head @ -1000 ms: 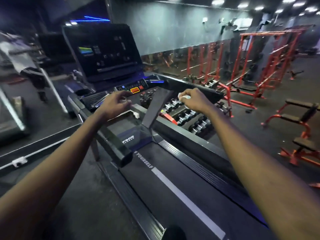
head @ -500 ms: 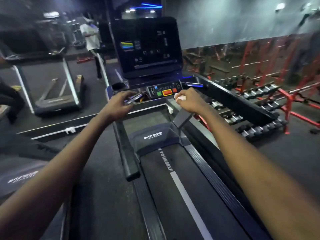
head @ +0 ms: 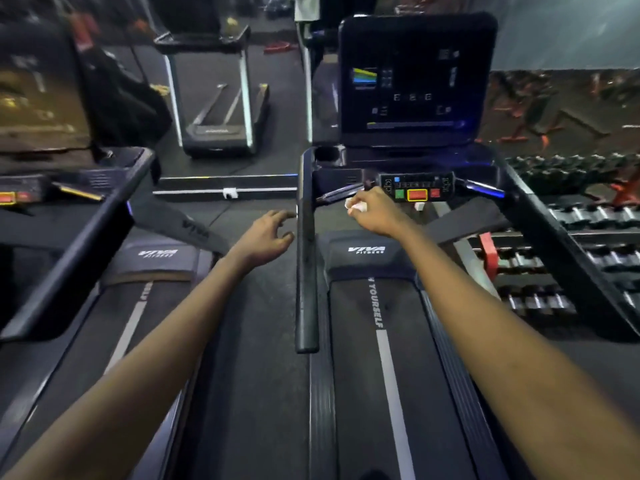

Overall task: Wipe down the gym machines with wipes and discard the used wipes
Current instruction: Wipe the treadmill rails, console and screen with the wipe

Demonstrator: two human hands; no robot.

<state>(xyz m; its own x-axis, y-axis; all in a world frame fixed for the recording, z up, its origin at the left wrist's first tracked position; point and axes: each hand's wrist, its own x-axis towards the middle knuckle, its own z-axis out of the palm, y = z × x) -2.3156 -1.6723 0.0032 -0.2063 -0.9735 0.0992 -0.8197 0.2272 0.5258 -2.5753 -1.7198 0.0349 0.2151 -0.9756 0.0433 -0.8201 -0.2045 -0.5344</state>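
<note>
So the right hand [head: 375, 211] is sitting just left of and a touch below the control panel [head: 417, 188] of the treadmill [head: 363, 375], and its grip is clamping down on a scrunched-up white wipe [head: 356, 206]. The fingers are curling round it, so only a bit of the wipe is poking out on the side facing away from the control panel. The wipe is hanging right under the short silvery sensor bar [head: 337, 195] that is sticking out to the left of the control panel. Honestly can't tell whether it is actually touching that bar, it's all a bit blurry there.

The left hand [head: 268, 237] is hovering further left of the control panel and lower down, on the far side of the long black handrail [head: 306, 271]. Its grip is standing apart, fingers loosely spread and bent, holding nothing. The fingertips are sitting just beside the handrail without clearly touching it.

Directly above the control panel the big dark screen [head: 415, 81] is showing a small coloured graphic. Right of the control panel a rack of dumbbells [head: 588, 216] is running along. Well left of the control panel a second treadmill [head: 138, 306] is standing alongside, and up and left of it a third one [head: 221, 131] is sitting further back.
</note>
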